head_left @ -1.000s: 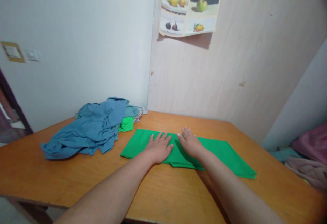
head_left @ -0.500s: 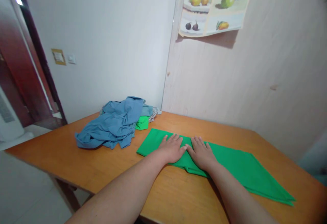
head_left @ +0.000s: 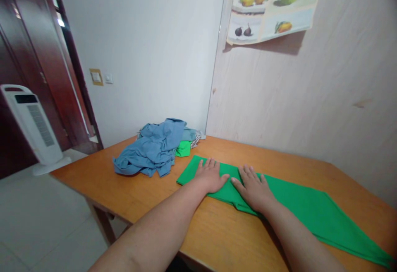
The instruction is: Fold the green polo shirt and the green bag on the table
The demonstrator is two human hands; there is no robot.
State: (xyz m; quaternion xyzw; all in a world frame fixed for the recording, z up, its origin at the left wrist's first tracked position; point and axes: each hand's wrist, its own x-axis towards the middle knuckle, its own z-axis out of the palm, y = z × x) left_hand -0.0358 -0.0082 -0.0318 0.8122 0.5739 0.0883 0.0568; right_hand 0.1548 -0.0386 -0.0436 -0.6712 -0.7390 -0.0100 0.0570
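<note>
Left hand (head_left: 211,176) and right hand (head_left: 252,187): flat, palms down, fingers spread, side by side on a folded green cloth (head_left: 297,205), thumbs nearly touching; nothing pinched or gripped. Cloth: lying lengthwise on the wooden table (head_left: 149,193), its near edge under the wrists, its right end running to the frame border and cut off at the lower right corner. Number of folded layers: cannot tell. Behind and to the left, just beside the cloth's far end: a crumpled blue garment (head_left: 155,148), heaped over a small bright green piece (head_left: 183,149) and a patterned fabric (head_left: 196,140), both mostly hidden. On the wall: fruit poster (head_left: 273,11), top edge cropped. At left: white heater (head_left: 31,123) on the floor.
</note>
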